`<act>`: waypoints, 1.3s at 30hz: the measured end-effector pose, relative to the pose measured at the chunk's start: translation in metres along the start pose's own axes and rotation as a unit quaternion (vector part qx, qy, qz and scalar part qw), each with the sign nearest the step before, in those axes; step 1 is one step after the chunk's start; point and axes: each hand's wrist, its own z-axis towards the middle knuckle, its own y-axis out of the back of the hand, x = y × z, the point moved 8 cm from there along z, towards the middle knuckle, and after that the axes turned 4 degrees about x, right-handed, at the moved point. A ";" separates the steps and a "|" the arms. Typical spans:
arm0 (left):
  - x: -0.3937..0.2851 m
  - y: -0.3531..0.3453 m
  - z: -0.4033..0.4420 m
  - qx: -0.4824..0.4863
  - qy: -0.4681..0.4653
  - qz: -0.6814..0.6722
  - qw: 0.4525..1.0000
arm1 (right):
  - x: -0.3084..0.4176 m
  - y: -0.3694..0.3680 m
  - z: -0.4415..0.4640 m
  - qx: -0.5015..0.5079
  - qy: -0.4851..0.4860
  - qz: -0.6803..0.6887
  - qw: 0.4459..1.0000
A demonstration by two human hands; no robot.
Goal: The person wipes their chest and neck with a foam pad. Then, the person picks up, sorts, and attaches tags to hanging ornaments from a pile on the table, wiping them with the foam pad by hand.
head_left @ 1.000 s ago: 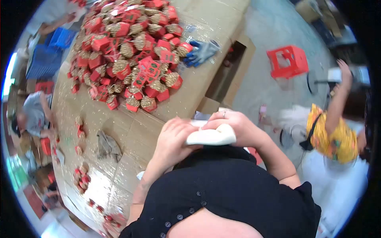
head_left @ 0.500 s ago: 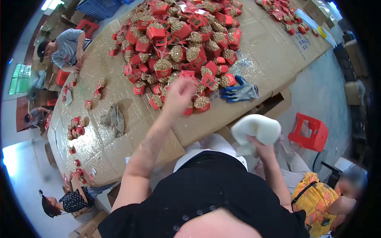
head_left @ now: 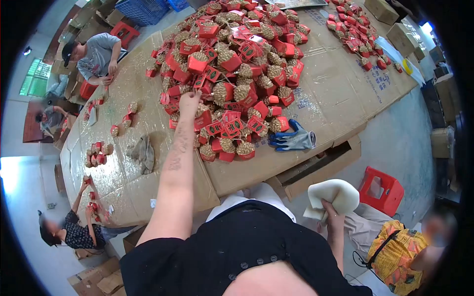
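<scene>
Reaching over the table [head_left: 345,98], the left hand [head_left: 189,104] was at the left side of the heap [head_left: 229,61], its fingers bent and drawn close together, only slightly apart. Whether they had hold of a string or a tag was too small to tell. The heap of red-and-gold pieces lay across the far middle of the table, with tags and thin strings crossing over them. Good handling there seemed to call for a light fingertip pinch on one string or one red base, and a slow upward lift, so that neighbours did not snag or roll down. Pressing flat on the gold parts looked likely to rub or loosen them.

Low on the near right, off the table, the right hand [head_left: 333,211] was closed round the lower edge of the pad [head_left: 345,193], white and curled over, gripped between thumb and fingers. Held out there, it was well apart from the heap, which looked sensible: it could not drag on the strings. A softer grip would probably have creased it less.

The glove [head_left: 296,139] rested just beside the heap's near right edge, so a sweep that way risked catching it. The cloth [head_left: 143,154] lay to the left, well clear of the left hand.
</scene>
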 end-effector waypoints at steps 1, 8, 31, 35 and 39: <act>0.000 0.011 0.001 0.013 0.009 0.011 1.000 | 0.002 0.000 0.004 0.004 -0.001 0.000 1.000; -0.147 0.137 -0.007 -0.063 -0.188 -0.039 0.979 | 0.047 -0.036 0.024 0.026 0.073 -0.013 0.997; -0.313 0.299 -0.074 0.175 -0.449 -0.502 0.718 | 0.086 -0.174 -0.031 0.057 0.188 -0.030 0.980; -0.197 0.231 -0.050 0.031 -0.300 -0.273 0.914 | 0.089 -0.180 -0.017 0.084 0.179 -0.053 0.979; -0.022 0.123 -0.070 0.128 -0.081 -0.236 0.960 | 0.089 -0.172 0.002 0.084 0.149 -0.035 0.985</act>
